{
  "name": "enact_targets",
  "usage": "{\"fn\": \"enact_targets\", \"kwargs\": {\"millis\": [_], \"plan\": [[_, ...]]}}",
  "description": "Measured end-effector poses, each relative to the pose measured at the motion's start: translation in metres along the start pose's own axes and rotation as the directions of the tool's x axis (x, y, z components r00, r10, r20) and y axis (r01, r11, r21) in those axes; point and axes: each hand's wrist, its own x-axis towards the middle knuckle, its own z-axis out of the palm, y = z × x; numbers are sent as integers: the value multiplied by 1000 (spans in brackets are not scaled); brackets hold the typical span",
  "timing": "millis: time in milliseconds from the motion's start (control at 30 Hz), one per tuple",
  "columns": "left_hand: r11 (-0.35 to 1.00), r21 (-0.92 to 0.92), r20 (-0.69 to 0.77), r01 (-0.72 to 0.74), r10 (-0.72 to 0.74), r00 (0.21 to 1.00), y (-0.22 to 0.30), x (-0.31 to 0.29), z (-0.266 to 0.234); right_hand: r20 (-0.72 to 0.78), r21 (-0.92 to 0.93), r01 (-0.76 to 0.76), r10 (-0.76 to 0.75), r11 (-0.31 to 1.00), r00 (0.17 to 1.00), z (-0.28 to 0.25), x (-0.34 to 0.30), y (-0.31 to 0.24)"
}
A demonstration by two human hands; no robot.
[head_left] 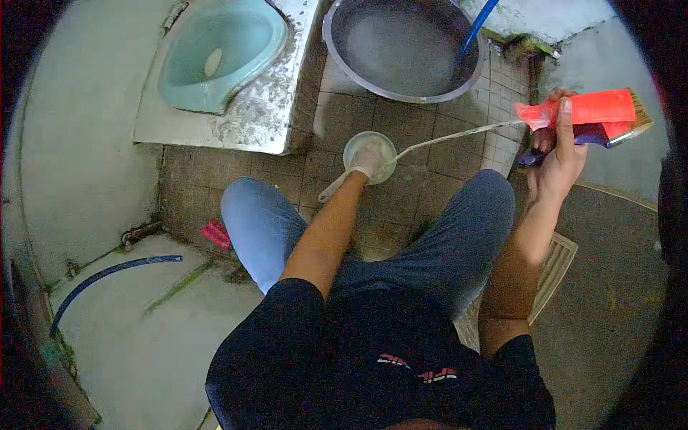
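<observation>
The right hand (562, 152) grips a red-orange brush (602, 107), bristles (642, 115) outward, apparently keeping it clear of the pale dipper (388, 169) left of that grip, where the left hand (368, 160) rests inside, its closure impossible to tell.

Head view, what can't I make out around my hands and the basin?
In the head view:
Left hand: fingers lost in pale blur at the pale dipper.
Right hand: fingers partly hidden by the red-orange item.
Pale streak: too thin to tell cord from liquid.
Grey basin and blue hose: both cut off by the upper edge.
</observation>
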Motion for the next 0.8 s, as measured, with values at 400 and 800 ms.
{"fn": "enact_targets", "kwargs": {"millis": [400,800], "plan": [[949,-288,33,-127,142,989,-19,27,21,15,-44,6,-5,999,1000,0,5,-1],[942,-335,-215,-31,-44,976,12,-15,-20,36,37,38,-39,999,999,6,9,-1]]}}
